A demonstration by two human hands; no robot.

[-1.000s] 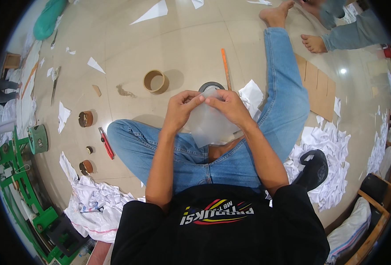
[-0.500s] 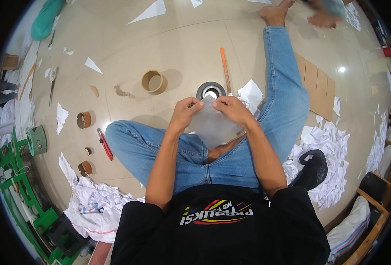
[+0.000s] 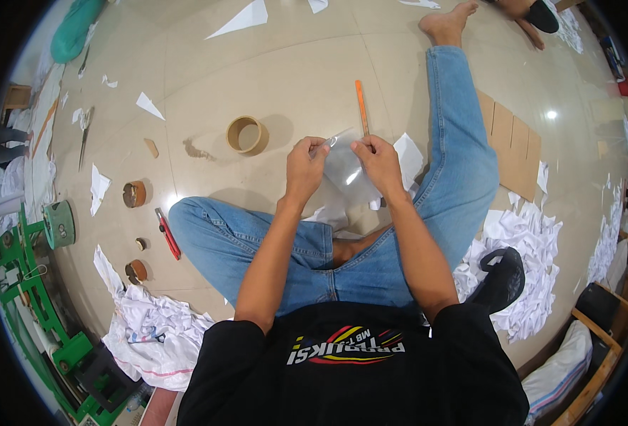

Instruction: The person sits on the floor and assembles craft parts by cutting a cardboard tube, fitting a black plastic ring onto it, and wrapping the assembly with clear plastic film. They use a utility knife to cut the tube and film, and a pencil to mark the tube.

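Observation:
A clear, shiny plastic sheet [image 3: 343,170] hangs between my two hands above my crossed leg; whether it is a single layer or a bag I cannot tell. My left hand [image 3: 304,170] pinches its upper left edge between thumb and fingers. At the upper right edge, my right hand [image 3: 380,167] grips it the same way. White paper scraps [image 3: 407,157] lie on the floor beside my right hand. Just beyond that hand is a long orange stick-shaped tool [image 3: 361,106], its lower end hidden. A brown cardboard ring [image 3: 247,135] stands ahead of my left hand.
Left of my knee lie a red box cutter [image 3: 167,235], small brown rolls [image 3: 134,194] and scissors [image 3: 84,138]. Slotted cardboard [image 3: 509,145] sits right of my leg. White scraps [image 3: 534,234] and a black bag [image 3: 502,280] are near my right hip. Green machinery [image 3: 37,298] stands left.
Both hands have risen away from me and slightly right, tilting the plastic sheet so it catches the light. The dark ring seen behind it is now hidden. Another person at the upper right has shifted.

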